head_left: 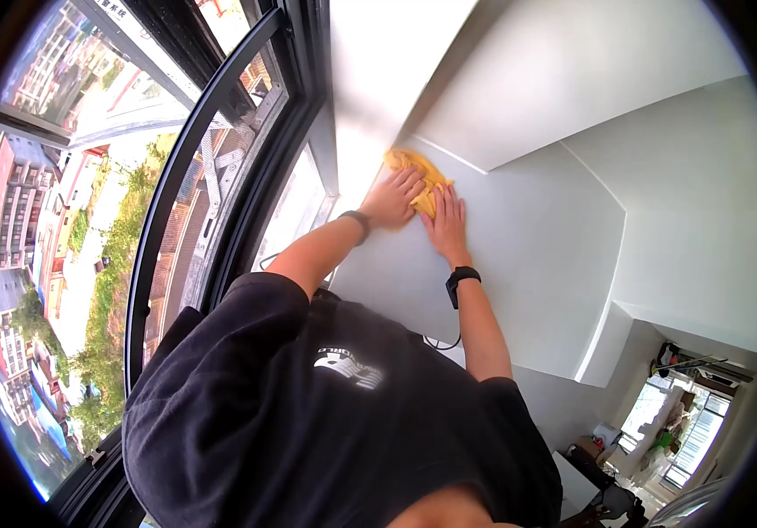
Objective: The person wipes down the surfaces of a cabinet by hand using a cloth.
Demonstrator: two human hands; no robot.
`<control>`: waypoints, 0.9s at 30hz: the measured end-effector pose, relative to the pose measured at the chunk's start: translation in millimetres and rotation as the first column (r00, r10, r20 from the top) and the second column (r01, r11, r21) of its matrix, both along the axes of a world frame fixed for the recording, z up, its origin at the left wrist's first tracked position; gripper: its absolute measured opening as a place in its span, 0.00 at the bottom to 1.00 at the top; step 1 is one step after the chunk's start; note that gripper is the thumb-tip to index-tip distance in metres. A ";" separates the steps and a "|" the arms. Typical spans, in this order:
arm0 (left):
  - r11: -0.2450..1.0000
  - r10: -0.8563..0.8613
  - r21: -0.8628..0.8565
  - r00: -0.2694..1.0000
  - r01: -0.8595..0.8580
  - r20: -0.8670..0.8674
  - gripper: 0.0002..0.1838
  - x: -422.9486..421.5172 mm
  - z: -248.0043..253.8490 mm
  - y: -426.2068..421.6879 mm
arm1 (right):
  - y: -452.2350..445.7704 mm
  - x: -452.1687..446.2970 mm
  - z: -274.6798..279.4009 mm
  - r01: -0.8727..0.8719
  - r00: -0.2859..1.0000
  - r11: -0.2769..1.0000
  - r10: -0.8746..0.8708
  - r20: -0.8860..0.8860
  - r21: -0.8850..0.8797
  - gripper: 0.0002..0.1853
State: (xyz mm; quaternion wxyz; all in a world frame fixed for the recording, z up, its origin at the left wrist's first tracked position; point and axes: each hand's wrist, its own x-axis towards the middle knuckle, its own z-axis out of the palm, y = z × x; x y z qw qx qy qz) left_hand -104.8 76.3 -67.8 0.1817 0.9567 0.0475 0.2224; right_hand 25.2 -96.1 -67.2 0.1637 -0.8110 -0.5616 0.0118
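A bunched yellow cloth (420, 165) lies against a pale grey, smooth surface (519, 255) near an inner corner. My left hand (393, 201) presses down on the cloth, its fingers bent over the lower left part. Beside it, my right hand (447, 224) rests with straight fingers laid flat, touching the cloth's lower right edge. A dark band (360, 225) circles my left wrist, and a black watch (461, 280) is on my right wrist. Part of the cloth is hidden under my left fingers.
A black-framed window (189, 132) stands tilted open at my left, with buildings and trees far below outside. A white beam (572, 70) juts out above the cloth. Behind at the lower right, a room holds a white table (576, 484), bags and another window (695, 431).
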 end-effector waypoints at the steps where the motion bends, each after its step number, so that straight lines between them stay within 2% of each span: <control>1: 1.000 0.000 0.003 1.000 0.000 -0.014 0.31 0.5 0.6 -2.3 | -1.3 -0.5 2.1 0.006 1.000 1.000 -0.006 0.009 0.016 0.37; 4: 1.000 0.021 0.011 1.000 -0.021 0.019 0.31 9.4 2.6 -6.0 | -1.0 3.6 7.3 0.027 0.999 0.999 -0.028 0.034 0.036 0.36; 7: 0.997 0.061 -0.053 0.998 -0.061 -0.003 0.31 16.0 1.6 -21.7 | -11.9 4.8 7.6 0.073 0.995 0.997 -0.075 0.063 0.025 0.36; 12: 0.995 0.097 -0.027 0.992 -0.100 -0.082 0.32 24.5 -10.6 -35.9 | -20.9 9.8 -9.7 0.117 0.991 0.990 -0.122 0.061 0.074 0.37; 16: 0.997 0.071 -0.020 0.993 -0.073 -0.093 0.31 42.0 -12.7 -38.4 | -29.2 24.5 -19.2 0.140 0.990 0.989 -0.138 -0.034 0.048 0.38; 21: 0.990 -0.136 0.020 0.982 0.140 -0.131 0.31 -20.7 -5.1 -58.6 | -84.2 -27.6 -12.6 0.061 0.985 0.997 -0.067 -0.158 -0.042 0.39; 24: 0.960 -0.271 0.049 0.958 0.276 -0.090 0.31 -51.3 -13.1 -74.3 | -118.8 -63.3 16.0 0.083 0.971 0.994 -0.098 -0.218 -0.076 0.34; 27: 0.938 -0.346 -0.049 0.935 0.343 -0.076 0.32 -49.0 12.0 -94.0 | -171.8 -47.1 23.9 0.133 0.986 0.990 -0.137 -0.099 -0.043 0.30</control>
